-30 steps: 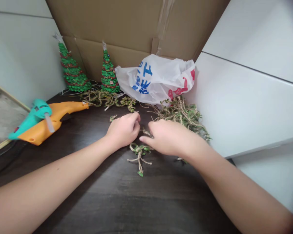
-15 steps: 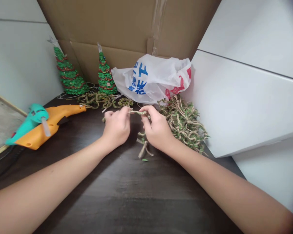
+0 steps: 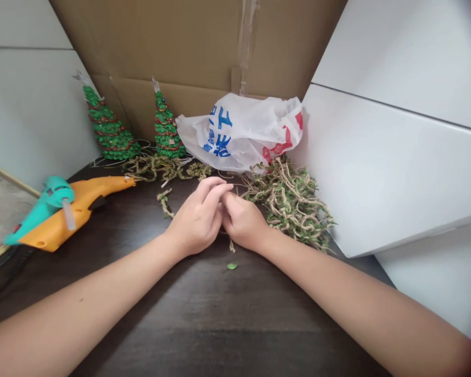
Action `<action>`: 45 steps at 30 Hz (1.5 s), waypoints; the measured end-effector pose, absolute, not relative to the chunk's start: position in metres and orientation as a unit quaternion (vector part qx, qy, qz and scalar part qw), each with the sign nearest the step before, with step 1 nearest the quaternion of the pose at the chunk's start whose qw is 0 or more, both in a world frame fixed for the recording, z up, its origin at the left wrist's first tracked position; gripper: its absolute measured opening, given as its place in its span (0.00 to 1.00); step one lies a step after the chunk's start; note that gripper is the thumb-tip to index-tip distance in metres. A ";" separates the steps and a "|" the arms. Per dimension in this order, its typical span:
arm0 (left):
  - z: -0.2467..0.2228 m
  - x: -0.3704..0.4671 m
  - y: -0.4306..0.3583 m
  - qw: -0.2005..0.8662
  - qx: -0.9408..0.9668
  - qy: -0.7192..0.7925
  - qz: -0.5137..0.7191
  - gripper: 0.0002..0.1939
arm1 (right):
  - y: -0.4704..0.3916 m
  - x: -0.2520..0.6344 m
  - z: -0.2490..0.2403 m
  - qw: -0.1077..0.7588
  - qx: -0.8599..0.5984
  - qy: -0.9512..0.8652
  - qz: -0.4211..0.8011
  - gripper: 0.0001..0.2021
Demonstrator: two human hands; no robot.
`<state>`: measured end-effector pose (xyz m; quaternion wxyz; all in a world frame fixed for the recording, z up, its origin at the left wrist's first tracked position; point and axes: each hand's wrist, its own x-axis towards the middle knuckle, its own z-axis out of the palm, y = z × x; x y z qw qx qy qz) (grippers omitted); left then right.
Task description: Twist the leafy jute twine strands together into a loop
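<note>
My left hand [image 3: 204,217] and my right hand [image 3: 241,217] meet over the middle of the dark tabletop, both closed. A twine garland with small green leaves [image 3: 164,203] runs out past the left hand, and a short frayed end [image 3: 231,245] hangs below the fingers. The stretch of garland between the hands is hidden by the left fingers, which lie over the right fingertips. Just right of my right hand lies a tangled heap of the same leafy twine [image 3: 294,204]. One loose green leaf [image 3: 232,266] rests on the table nearer to me.
An orange and teal glue gun [image 3: 76,207] lies at the left. Two small green Christmas trees [image 3: 112,128] stand at the back, with more leafy twine [image 3: 153,166] before them. A white plastic bag [image 3: 251,131] sits behind the heap. Cardboard [image 3: 172,42] and white panels [image 3: 396,157] enclose the table.
My hands, apart before with garland stretched between them, have come together. The left hand moved right and now covers the right fingertips. More garland shows to the left of it.
</note>
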<state>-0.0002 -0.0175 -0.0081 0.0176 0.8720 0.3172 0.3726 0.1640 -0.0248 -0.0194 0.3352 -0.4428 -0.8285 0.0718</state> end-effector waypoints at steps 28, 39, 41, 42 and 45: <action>-0.008 -0.002 -0.006 0.026 0.859 0.402 0.317 0.07 | -0.023 0.165 -0.014 0.408 -0.471 -0.767 0.150 0.13; -0.004 -0.003 -0.012 0.077 0.863 0.388 0.314 0.06 | -0.029 0.164 -0.009 0.415 -0.475 -0.755 0.182 0.04; -0.003 -0.004 -0.013 0.086 0.863 0.387 0.313 0.07 | -0.029 0.164 -0.008 0.411 -0.460 -0.767 0.177 0.03; -0.003 -0.004 -0.012 0.092 0.864 0.385 0.312 0.07 | -0.030 0.164 -0.007 0.411 -0.451 -0.773 0.176 0.06; -0.003 -0.003 -0.011 0.098 0.865 0.383 0.308 0.07 | -0.029 0.163 -0.007 0.418 -0.433 -0.776 0.189 0.14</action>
